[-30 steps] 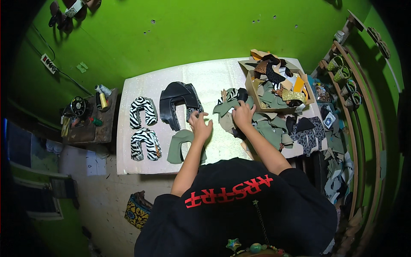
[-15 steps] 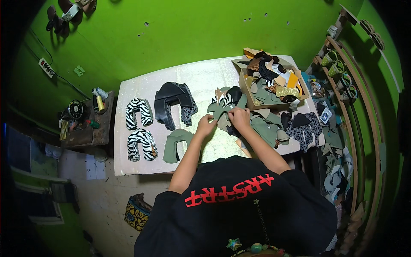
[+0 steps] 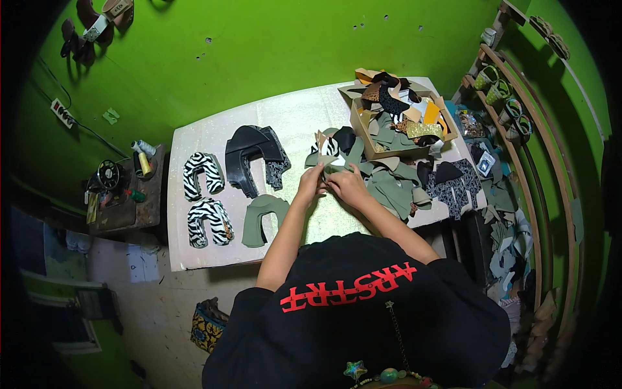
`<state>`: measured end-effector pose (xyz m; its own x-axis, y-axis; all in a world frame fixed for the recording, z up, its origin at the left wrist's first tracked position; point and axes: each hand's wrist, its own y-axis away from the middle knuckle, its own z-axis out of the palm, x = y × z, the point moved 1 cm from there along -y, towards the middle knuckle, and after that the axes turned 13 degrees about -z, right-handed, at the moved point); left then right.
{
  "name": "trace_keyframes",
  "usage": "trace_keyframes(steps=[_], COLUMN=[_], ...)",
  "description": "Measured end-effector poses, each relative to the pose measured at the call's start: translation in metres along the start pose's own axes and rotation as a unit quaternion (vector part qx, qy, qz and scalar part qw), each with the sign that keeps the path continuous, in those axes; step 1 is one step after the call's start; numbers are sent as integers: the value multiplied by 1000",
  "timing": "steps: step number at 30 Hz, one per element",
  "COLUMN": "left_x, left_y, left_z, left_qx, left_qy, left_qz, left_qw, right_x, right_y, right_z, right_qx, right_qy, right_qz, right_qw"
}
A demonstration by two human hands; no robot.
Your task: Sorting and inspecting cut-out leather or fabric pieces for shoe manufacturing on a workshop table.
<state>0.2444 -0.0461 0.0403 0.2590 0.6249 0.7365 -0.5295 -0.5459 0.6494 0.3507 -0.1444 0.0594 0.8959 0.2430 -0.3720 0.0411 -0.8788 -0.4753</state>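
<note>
Over the near side of the work table, my left hand and my right hand are close together, fingers closed on an olive-green cut piece. My hands partly cover this piece. Just beyond them lies a loose heap of scraps, with a zebra-print scrap and a black scrap showing. More olive-green pieces are piled to the right of my right hand. Left of my left hand, a U-shaped olive-green stack lies partly behind my forearm.
Two zebra-print U-shaped stacks and a black U-shaped stack lie on the white table. A cardboard box of mixed scraps stands at the back right, near dark patterned pieces. A wooden rack rises at right.
My hands have come closer together, the right one moving inward and slightly toward me. The green piece between them is now more covered. The whole view has shifted slightly.
</note>
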Motion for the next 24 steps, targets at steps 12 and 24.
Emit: trace_keyframes(steps=[12,24], left_x=[-13,-2], left_y=[0,17], left_z=[-10,-30], left_qx=[-44,-78], left_qy=[115,-41], left_qz=[2,-82], left_qw=[992,993], right_x=[-6,2], right_y=[9,16], right_z=[0,13], right_qx=[93,386], right_qy=[-184,-401], right_qz=[122,291], right_qw=[971,778])
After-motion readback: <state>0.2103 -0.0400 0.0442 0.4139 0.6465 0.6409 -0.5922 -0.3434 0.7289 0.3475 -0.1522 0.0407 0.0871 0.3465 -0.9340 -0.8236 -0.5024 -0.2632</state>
